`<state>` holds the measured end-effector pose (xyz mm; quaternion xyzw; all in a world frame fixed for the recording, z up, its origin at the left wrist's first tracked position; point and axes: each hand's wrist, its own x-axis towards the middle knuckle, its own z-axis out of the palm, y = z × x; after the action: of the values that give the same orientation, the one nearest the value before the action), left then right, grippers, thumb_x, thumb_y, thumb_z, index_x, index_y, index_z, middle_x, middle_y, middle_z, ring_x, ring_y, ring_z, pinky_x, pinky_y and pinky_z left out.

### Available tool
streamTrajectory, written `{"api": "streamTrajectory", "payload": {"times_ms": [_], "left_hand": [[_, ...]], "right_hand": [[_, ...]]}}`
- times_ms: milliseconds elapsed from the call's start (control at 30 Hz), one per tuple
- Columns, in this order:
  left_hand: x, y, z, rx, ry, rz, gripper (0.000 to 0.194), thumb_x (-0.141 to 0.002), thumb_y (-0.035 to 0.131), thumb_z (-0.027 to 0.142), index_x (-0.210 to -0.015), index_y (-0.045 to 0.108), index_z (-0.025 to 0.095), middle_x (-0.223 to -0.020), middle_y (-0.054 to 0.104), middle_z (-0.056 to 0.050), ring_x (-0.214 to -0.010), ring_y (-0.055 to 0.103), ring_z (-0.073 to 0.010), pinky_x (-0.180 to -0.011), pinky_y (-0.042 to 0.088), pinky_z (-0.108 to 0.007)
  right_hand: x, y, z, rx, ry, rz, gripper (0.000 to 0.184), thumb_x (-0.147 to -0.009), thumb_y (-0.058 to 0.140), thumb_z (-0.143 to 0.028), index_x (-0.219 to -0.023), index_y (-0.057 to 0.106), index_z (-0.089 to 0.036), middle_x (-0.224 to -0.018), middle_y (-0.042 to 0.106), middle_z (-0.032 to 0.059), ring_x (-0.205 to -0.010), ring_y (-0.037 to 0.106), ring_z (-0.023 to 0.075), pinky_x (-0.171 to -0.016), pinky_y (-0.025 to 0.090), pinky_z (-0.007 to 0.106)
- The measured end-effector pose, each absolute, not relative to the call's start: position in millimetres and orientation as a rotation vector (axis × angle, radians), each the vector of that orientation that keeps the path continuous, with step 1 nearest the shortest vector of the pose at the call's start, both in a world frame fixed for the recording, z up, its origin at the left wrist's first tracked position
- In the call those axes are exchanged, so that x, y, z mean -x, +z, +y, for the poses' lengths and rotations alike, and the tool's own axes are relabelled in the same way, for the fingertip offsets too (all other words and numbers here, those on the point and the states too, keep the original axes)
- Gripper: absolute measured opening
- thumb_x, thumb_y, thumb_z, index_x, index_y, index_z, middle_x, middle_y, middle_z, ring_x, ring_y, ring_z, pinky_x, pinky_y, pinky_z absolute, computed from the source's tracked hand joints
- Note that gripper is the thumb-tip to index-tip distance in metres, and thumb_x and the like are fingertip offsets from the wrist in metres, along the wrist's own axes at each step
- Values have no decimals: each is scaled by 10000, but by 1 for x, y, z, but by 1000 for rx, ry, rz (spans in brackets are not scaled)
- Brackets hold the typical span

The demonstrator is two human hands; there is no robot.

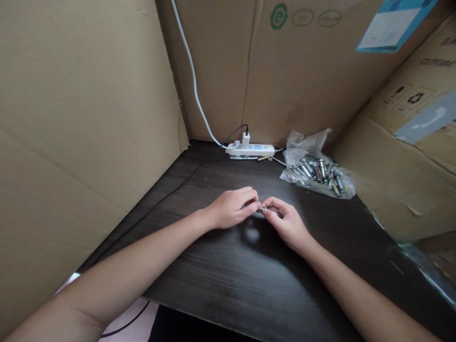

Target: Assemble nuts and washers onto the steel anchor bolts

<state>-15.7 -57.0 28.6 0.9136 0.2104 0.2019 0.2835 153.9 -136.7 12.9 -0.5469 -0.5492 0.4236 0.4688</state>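
Observation:
Above the middle of the dark table, my left hand (235,207) and my right hand (288,224) meet at their fingertips. Between them is a small shiny metal piece (261,209), mostly covered by the fingers; it looks like a nut or ring, but its exact kind is hard to make out. My right thumb and index finger pinch it from the right. From the left, my left thumb and curled fingers close on its other side. Beyond my right hand lies a clear plastic bag (297,142) with several metal expansion bolts (322,168) in it.
A white power strip (251,150) with a plugged-in adapter (245,140) sits at the back of the dark table (213,275). Loose metal rods (244,157) lie before it. A black cable (171,194) crosses the left side. Cardboard walls (89,118) surround the table.

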Motion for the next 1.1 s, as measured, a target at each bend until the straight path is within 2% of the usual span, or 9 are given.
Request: {"api": "streamTrajectory", "payload": {"times_ms": [200, 333, 500, 633, 733, 833, 933, 1100], "left_hand": [[14, 28, -57, -2473, 513, 463, 262, -938, 364, 320, -786, 513, 168, -785, 509, 5, -716, 488, -103, -671, 376, -216], [16, 31, -60, -2465, 547, 518, 137, -883, 461, 299, -946, 507, 186, -895, 519, -5, -691, 491, -100, -643, 396, -226], [19, 32, -60, -2482, 632, 577, 279, -818, 500, 231, -1092, 452, 205, -1074, 474, -38, -701, 496, -100, -668, 435, -254], [18, 31, -58, -2514, 604, 585, 172, -902, 414, 297, -1013, 495, 192, -1011, 493, -31, -800, 515, -126, -745, 434, -263], [16, 31, -57, -2536, 506, 548, 255, -946, 345, 358, -926, 530, 183, -936, 512, -21, -807, 519, -126, -746, 425, -249], [16, 30, -58, -2534, 465, 529, 251, -944, 365, 363, -898, 529, 179, -909, 519, -11, -784, 521, -117, -732, 422, -238], [15, 29, -60, -2523, 510, 529, 147, -907, 438, 294, -986, 507, 192, -963, 521, -13, -778, 520, -111, -701, 419, -227], [16, 28, -60, -2512, 648, 535, 256, -810, 419, 102, -1043, 472, 194, -1014, 499, -25, -707, 492, -91, -661, 407, -221]], "right_hand": [[-153, 11, -137, 1364, 976, -1390, 161, -714, 606, -325, -710, 535, -181, -552, 442, -40, -510, 350, 91, -480, 276, 215], [-156, 8, -136, 1371, 948, -1389, 174, -720, 597, -336, -722, 528, -176, -590, 477, -30, -530, 390, 95, -500, 308, 212], [-156, 9, -135, 1422, 877, -1394, 180, -735, 574, -350, -741, 534, -175, -645, 526, -7, -572, 440, 110, -519, 351, 210], [-155, 7, -136, 1419, 883, -1405, 190, -722, 584, -354, -739, 515, -178, -582, 455, -36, -507, 381, 89, -476, 320, 202], [-155, 4, -137, 1403, 883, -1420, 177, -731, 582, -334, -748, 502, -177, -584, 441, -41, -507, 365, 83, -473, 310, 199], [-156, 2, -137, 1398, 874, -1434, 164, -740, 582, -317, -763, 498, -178, -601, 453, -36, -520, 375, 85, -478, 311, 199], [-158, 2, -136, 1395, 860, -1437, 163, -736, 585, -315, -758, 496, -180, -592, 449, -40, -512, 371, 83, -472, 311, 196], [-157, 3, -136, 1380, 852, -1447, 160, -730, 589, -306, -749, 491, -181, -581, 440, -45, -497, 363, 79, -460, 302, 193]]}}
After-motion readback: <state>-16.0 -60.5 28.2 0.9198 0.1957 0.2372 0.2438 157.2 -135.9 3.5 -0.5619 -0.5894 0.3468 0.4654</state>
